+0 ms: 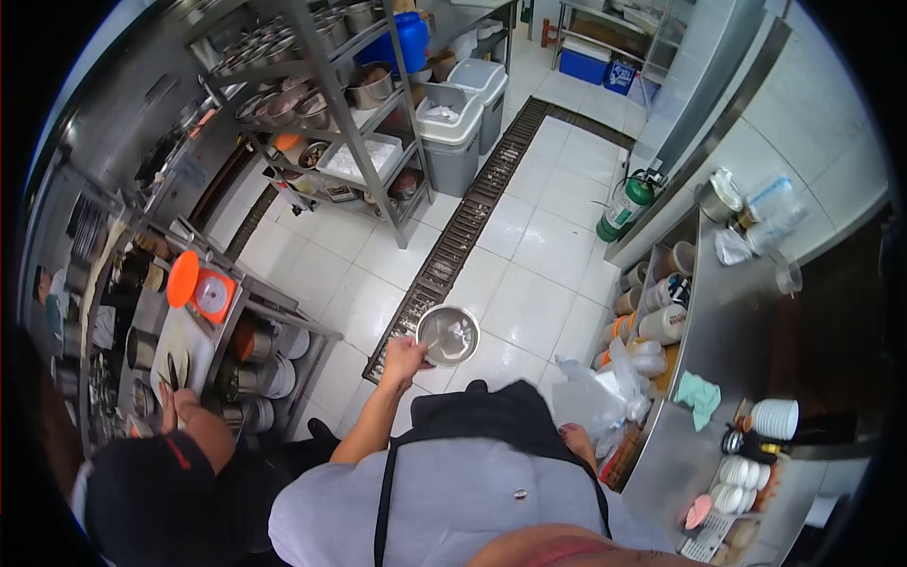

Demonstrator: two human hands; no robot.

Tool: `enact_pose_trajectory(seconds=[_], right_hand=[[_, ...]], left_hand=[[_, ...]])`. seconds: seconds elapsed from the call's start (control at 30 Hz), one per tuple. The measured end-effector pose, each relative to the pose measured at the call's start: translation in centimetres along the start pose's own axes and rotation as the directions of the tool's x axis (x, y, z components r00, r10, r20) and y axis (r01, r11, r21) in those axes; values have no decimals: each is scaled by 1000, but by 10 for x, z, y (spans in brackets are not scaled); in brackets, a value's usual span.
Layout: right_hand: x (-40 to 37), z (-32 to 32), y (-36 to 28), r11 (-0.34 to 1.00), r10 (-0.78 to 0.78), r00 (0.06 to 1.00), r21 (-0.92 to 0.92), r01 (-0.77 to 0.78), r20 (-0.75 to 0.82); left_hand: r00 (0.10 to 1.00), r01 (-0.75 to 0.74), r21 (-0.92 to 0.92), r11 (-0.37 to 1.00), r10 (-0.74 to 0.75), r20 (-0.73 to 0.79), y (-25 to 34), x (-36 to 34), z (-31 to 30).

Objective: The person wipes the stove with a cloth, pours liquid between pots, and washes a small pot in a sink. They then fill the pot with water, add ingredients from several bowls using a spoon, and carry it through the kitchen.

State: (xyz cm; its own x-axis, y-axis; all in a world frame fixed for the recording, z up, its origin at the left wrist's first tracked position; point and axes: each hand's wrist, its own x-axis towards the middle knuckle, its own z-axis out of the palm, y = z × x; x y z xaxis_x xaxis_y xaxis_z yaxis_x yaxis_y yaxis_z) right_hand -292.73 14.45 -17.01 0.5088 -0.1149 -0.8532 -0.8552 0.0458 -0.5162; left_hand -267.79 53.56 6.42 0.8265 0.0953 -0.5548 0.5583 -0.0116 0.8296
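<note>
My left hand (404, 361) is closed on the near-left rim of a round metal bowl (435, 361), held out over the floor in front of me. Its inside looks grey, with bright white patches that may be reflections. Low at my right side hangs my right hand (577, 440), fingers loosely bent and apart, with nothing visible in it. Just beyond that hand is a clear plastic bag (605, 392), bunched against the counter's lower shelf. A black apron (482, 411) covers my front.
At left, a co-worker's hands (178, 406) work with a knife on a white cutting board (194, 345), beside an orange scale (213, 295). A steel counter (652, 454) runs along my right. Ahead are a floor drain grate (472, 222), a pot rack (354, 142) and grey bins (449, 156).
</note>
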Motion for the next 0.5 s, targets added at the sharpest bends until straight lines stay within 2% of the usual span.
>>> enact_pose_trajectory(seconds=[0.07,0.1,0.17,0.27,0.3,0.37,0.43,0.5], right_hand=[[-10,-5,-58,988,-139,981,45,146,-137],[1,-11,-80,988,-131,982,69,141,-138],[25,-26,-121,966,-144,960,175,188,-240],[93,-61,-207,949,-143,931,220,226,-336],[117,-79,-244,946,-164,920,207,248,-355],[181,-123,-318,927,-367,846,-77,367,-388],[208,-153,-435,908,-363,854,63,414,-372],[265,-191,-534,847,-529,792,-132,515,-306]], left_hand=[[996,-82,13,997,81,32,46,52,36],[996,-82,35,996,80,42,66,81,53],[990,-125,-21,992,126,67,100,138,90],[991,-115,-80,990,119,53,155,210,149],[994,-97,-133,986,102,30,168,233,167],[997,-76,-152,986,75,-8,199,274,201],[997,-76,-191,979,68,-48,229,321,231],[997,-61,-202,977,50,-60,255,365,250]])
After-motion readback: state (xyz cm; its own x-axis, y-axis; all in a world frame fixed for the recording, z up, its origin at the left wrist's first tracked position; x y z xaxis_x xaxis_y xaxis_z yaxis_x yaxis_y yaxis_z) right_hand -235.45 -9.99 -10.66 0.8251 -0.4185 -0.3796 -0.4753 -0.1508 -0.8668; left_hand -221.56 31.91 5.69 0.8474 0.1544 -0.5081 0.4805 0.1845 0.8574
